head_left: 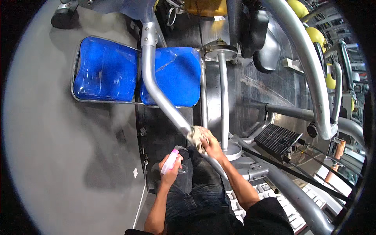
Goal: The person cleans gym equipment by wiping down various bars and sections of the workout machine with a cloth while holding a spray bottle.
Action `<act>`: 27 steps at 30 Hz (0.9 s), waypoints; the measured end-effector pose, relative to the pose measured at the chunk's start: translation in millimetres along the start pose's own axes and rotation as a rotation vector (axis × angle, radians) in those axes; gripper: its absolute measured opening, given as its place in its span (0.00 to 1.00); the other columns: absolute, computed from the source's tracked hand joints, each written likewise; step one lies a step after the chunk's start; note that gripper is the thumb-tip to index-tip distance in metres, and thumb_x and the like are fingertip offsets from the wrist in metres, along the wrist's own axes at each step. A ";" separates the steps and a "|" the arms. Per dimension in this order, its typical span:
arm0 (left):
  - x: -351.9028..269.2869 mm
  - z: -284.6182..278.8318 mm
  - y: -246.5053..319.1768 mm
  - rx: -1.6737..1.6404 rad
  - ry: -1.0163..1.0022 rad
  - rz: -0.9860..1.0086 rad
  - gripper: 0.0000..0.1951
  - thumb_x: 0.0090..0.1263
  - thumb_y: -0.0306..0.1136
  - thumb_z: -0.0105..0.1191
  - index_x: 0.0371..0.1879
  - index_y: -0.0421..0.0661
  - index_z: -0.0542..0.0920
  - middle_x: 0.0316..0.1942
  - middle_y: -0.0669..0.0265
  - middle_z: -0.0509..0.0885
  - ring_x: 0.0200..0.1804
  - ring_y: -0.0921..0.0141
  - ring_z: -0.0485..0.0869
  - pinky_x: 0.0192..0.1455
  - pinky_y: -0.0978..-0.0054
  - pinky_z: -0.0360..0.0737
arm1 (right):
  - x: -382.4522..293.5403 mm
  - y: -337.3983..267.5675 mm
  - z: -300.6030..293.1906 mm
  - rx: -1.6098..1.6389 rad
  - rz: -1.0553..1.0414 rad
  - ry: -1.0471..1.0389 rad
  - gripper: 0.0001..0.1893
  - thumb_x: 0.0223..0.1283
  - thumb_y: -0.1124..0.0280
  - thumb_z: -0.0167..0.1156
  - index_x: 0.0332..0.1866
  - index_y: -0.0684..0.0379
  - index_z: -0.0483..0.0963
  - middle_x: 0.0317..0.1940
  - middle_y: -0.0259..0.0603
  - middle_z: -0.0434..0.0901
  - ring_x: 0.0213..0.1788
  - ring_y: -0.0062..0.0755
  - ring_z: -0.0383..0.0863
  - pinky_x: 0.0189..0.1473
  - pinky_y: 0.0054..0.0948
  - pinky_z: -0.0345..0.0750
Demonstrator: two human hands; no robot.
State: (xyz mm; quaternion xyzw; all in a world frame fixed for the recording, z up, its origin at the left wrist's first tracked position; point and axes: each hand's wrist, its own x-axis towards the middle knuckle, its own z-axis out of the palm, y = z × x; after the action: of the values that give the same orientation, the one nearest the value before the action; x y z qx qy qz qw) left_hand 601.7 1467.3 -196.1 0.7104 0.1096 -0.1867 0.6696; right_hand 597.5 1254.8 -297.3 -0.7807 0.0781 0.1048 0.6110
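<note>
My right hand (212, 147) presses a crumpled beige cloth (197, 138) onto a silver-grey metal tube (169, 108) of a gym machine's frame. The cloth wraps partly around the tube, which slants down to a bolted joint (258, 171). Lower and to the left, my left hand (171, 169) holds a small translucent bottle with a pink top (169, 161), tilted and clear of the tube. The bottle's lower part is partly covered by my fingers.
Behind the tube stands a chair with a blue plastic-covered backrest (105, 70) and seat (176, 76). A bar with round end plates (223, 100) is right of it. A ribbed footplate (274, 141) and a curved frame tube (308, 67) are at the right. A grey wall (73, 152) is at the left.
</note>
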 end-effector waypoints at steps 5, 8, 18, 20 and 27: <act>1.4 1.4 -2.1 0.001 0.026 0.013 0.05 0.70 0.26 0.54 0.37 0.39 0.81 0.28 0.68 0.83 0.24 0.79 0.78 0.27 0.80 0.74 | 5.5 -16.0 10.1 -0.138 -0.023 0.041 0.22 0.68 0.73 0.51 0.67 0.58 0.67 0.67 0.54 0.65 0.68 0.53 0.66 0.68 0.38 0.65; 1.0 2.9 2.2 -0.012 0.016 0.010 0.04 0.70 0.25 0.53 0.38 0.38 0.80 0.32 0.64 0.83 0.25 0.77 0.78 0.29 0.78 0.75 | 67.2 5.3 25.9 -0.125 -0.053 0.044 0.19 0.69 0.70 0.49 0.64 0.60 0.69 0.64 0.55 0.69 0.66 0.54 0.69 0.67 0.38 0.66; -6.2 4.7 3.3 -0.043 0.083 0.024 0.05 0.70 0.27 0.54 0.37 0.38 0.81 0.31 0.66 0.83 0.25 0.79 0.79 0.28 0.80 0.75 | 101.2 22.7 33.2 0.074 0.190 -0.084 0.20 0.72 0.65 0.46 0.64 0.61 0.69 0.61 0.53 0.74 0.67 0.46 0.70 0.68 0.34 0.64; -3.7 6.5 3.3 -0.039 0.086 0.034 0.05 0.70 0.27 0.54 0.37 0.38 0.81 0.30 0.66 0.84 0.25 0.78 0.79 0.28 0.80 0.75 | 66.5 2.7 18.9 0.040 0.016 -0.043 0.21 0.69 0.71 0.50 0.66 0.59 0.69 0.64 0.52 0.70 0.68 0.47 0.68 0.70 0.34 0.63; 6.7 5.8 15.0 -0.071 0.109 0.047 0.05 0.70 0.27 0.54 0.36 0.39 0.81 0.29 0.66 0.84 0.24 0.78 0.79 0.28 0.79 0.75 | 96.0 -12.0 29.0 -0.093 -0.159 0.005 0.21 0.68 0.73 0.52 0.66 0.58 0.69 0.64 0.55 0.70 0.67 0.51 0.69 0.68 0.36 0.66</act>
State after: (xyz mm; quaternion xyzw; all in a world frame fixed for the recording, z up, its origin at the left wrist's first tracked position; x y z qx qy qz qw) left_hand 613.1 1459.8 -185.4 0.6975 0.1358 -0.1280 0.6918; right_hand 691.3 1286.3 -317.6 -0.8123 0.0125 0.0574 0.5803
